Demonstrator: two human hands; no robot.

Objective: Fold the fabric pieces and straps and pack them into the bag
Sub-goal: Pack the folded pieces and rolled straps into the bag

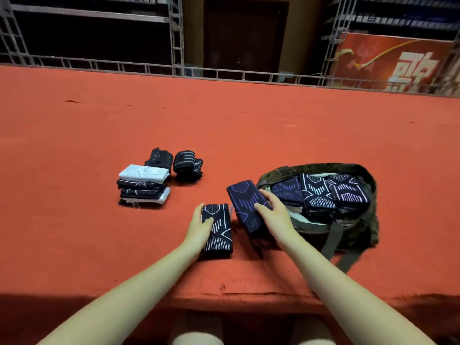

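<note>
An open olive-green bag (358, 220) lies at the right with several folded dark patterned pieces (323, 192) inside. My right hand (273, 210) grips a folded navy piece with purple lines (245, 202), tilted up just left of the bag's mouth. My left hand (200, 226) holds the left edge of a folded black piece with white lines (219, 230) lying flat on the red table. A stack of folded black and white pieces (143, 186) sits further left. Behind it lie two rolled dark straps (160, 158) (188, 165).
The red felt-covered table (249, 125) stretches wide; its front edge runs just below my forearms. A metal rail (224, 73) lines the far edge, with shelving and a red banner (390, 63) behind. The bag's straps (333, 240) hang toward the front edge.
</note>
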